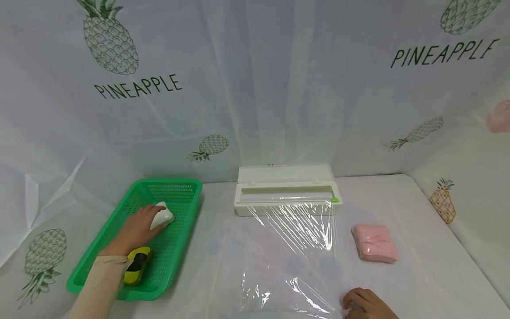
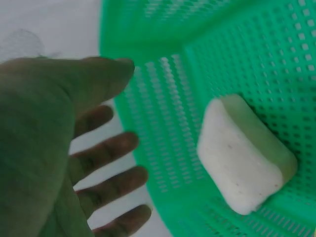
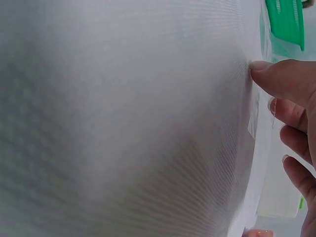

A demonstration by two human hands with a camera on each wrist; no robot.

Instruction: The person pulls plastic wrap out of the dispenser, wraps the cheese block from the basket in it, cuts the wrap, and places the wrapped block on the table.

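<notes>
A small white sponge-like block (image 1: 164,217) lies in the green basket (image 1: 189,248). In the head view my left hand (image 1: 137,226) reaches over it, thumb and fingers to either side. The left wrist view shows those fingers (image 2: 111,190) spread, apart from the block (image 2: 239,155), whose side looks pale green. At the lower right, my right hand (image 1: 367,305) rests with loosely bent fingers beside the sheet of cling film (image 1: 292,270). In the right wrist view its thumb (image 3: 284,79) and fingertips stand apart close to the white surface.
Cling film runs forward from a white dispenser box (image 1: 287,208) with its lid raised and a green slider (image 1: 334,200). A pink block (image 1: 374,243), seemingly wrapped, sits to the right. A yellow block with a black band (image 1: 137,266) lies in the basket's near part.
</notes>
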